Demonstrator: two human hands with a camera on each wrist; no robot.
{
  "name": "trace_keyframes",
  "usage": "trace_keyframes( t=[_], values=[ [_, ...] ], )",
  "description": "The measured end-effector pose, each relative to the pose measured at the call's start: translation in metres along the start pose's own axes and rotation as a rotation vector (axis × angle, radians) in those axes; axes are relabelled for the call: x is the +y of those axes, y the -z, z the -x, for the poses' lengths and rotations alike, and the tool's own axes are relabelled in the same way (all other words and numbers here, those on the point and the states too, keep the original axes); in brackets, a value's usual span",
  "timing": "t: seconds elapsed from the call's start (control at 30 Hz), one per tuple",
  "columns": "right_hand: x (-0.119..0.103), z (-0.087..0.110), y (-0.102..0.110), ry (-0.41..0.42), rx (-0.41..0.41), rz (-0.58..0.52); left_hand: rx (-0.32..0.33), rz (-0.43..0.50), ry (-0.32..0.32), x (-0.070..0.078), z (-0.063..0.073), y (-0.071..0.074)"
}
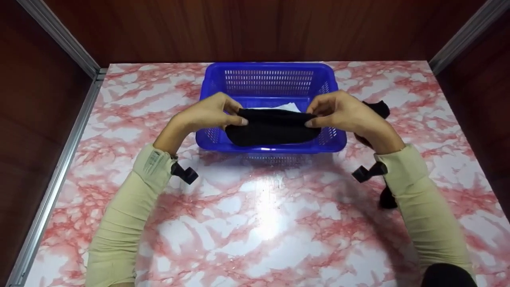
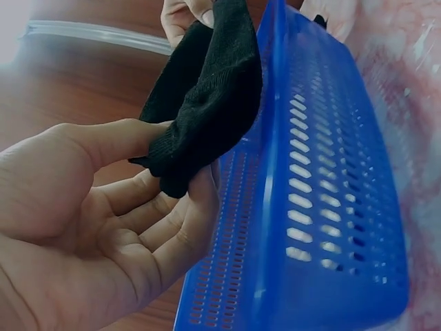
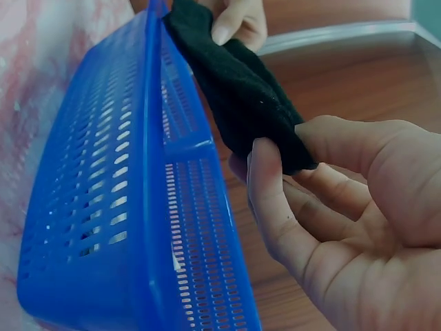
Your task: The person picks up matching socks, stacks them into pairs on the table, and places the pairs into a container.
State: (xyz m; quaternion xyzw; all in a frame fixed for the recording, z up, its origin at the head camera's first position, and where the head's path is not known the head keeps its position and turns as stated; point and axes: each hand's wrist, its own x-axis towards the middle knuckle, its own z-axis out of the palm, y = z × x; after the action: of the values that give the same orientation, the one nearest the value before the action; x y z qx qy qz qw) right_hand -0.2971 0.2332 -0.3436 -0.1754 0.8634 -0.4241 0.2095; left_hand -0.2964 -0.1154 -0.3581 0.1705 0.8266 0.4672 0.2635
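A folded black sock (image 1: 275,129) with a ribbed knit edge is stretched sideways above the front of a blue plastic basket (image 1: 271,148). My left hand (image 1: 209,113) pinches one end of it between thumb and fingers. The other end is pinched by my right hand (image 1: 338,111) in the same way. In the left wrist view, the sock (image 2: 220,83) hangs beside the basket wall (image 2: 331,207). The right wrist view shows my thumb and forefinger on a corner of the sock (image 3: 238,89). Behind it, part of a white cloth (image 1: 290,107) shows inside the basket.
Another black fabric piece (image 1: 377,108) lies right of the basket, partly hidden by my right hand and wrist. A further black piece (image 1: 387,198) shows beside my right sleeve. The red-and-white marbled tabletop (image 1: 239,223) is bounded by dark wood panels (image 1: 255,32) at the back and sides.
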Motion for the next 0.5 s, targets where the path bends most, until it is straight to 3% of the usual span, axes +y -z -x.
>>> trace_keyframes(
  t=[0.5],
  values=[
    [-0.009, -0.037, 0.005, 0.040, -0.038, -0.013, -0.144, -0.070, 0.063, 0.012, -0.024, 0.025]
  ],
)
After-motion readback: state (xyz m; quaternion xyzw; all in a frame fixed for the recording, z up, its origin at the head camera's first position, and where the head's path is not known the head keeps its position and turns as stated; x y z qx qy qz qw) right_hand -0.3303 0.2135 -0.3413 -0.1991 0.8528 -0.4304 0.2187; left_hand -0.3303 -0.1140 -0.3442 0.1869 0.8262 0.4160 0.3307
